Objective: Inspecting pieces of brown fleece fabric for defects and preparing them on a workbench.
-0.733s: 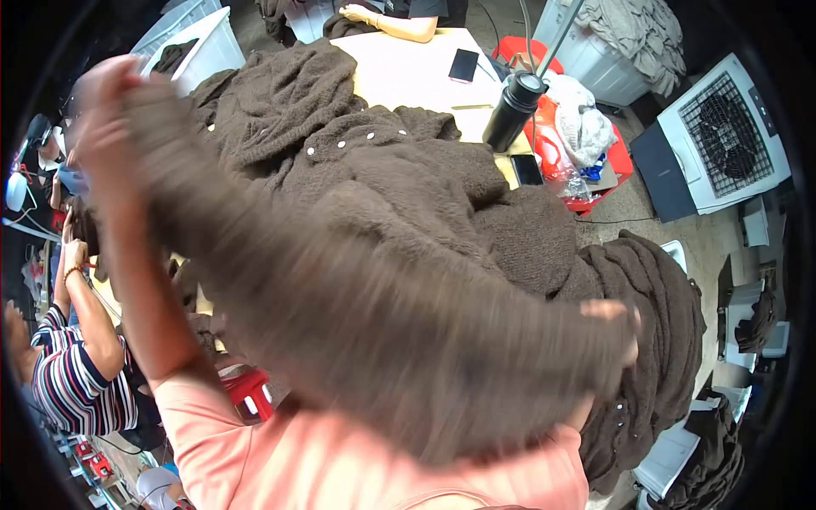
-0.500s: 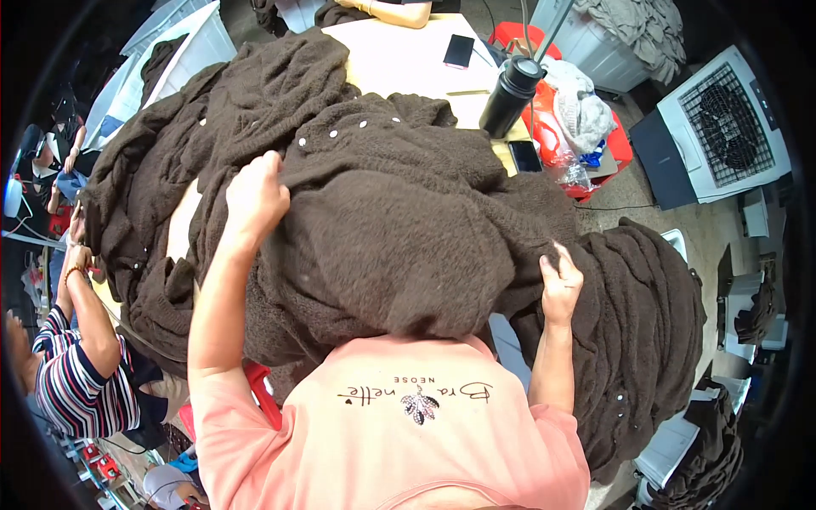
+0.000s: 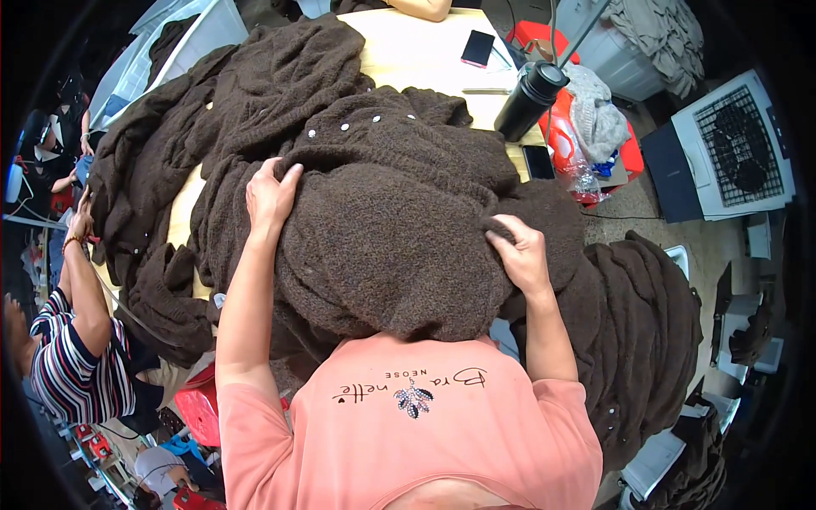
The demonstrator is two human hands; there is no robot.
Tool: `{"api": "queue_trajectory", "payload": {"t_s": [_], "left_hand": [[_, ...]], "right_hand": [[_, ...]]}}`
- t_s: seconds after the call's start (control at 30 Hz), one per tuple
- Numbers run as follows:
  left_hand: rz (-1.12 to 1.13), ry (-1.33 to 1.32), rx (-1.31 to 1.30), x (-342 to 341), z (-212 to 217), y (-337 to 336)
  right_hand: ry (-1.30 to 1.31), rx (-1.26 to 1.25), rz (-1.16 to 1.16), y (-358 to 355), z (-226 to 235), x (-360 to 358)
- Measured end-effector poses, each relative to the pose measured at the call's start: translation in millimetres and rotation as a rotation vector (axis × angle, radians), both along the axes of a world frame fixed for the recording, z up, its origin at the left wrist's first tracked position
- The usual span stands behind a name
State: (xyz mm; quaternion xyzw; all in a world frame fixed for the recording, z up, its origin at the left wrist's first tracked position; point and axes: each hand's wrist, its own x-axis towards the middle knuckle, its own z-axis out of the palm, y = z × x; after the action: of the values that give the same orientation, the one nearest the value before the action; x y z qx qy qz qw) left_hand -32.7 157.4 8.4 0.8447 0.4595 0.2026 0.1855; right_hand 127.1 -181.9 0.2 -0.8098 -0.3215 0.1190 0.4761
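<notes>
Brown knit garment (image 3: 391, 246) lies over other dark cloth at the near side of the counter (image 3: 408, 47), its lower edge right up against the person's pink shirt (image 3: 442, 425). The left hand (image 3: 272, 195) grasps its far left edge between thumb and fingers; the right hand (image 3: 518, 253) pinches a folded edge on the opposite side. Gripping at both sides probably spreads the middle and steadies such limp cloth. The panel between is rounded, slightly bulging, with a fuzzy, pebbled knit that looks soft and thick. Beyond it, small round white buttons (image 3: 344, 127) dot a brown fold. The smooth black cylindrical bottle (image 3: 531, 100) stands by the counter's right edge, perhaps placed there to be clear of the cloth.
</notes>
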Motion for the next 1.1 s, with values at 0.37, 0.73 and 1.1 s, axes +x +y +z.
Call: {"api": "queue_trajectory", "payload": {"t_s": [0.37,0.73,1.1], "left_hand": [[-0.867,-0.586,-0.757,41.7,83.8,-127.0],[-0.516,-0.588,-1.176,4.7,20.8,-121.9],[-0.562,-0.698,-1.309,6.2,22.5,-148.4]], "right_hand": [[-0.477,0.34,0.7,-7.6,82.6,-34.7],[-0.529,-0.775,0.215,-0.8,-39.3,10.9],[-0.379,0.371,0.788,27.6,64.4,-58.4]]}}
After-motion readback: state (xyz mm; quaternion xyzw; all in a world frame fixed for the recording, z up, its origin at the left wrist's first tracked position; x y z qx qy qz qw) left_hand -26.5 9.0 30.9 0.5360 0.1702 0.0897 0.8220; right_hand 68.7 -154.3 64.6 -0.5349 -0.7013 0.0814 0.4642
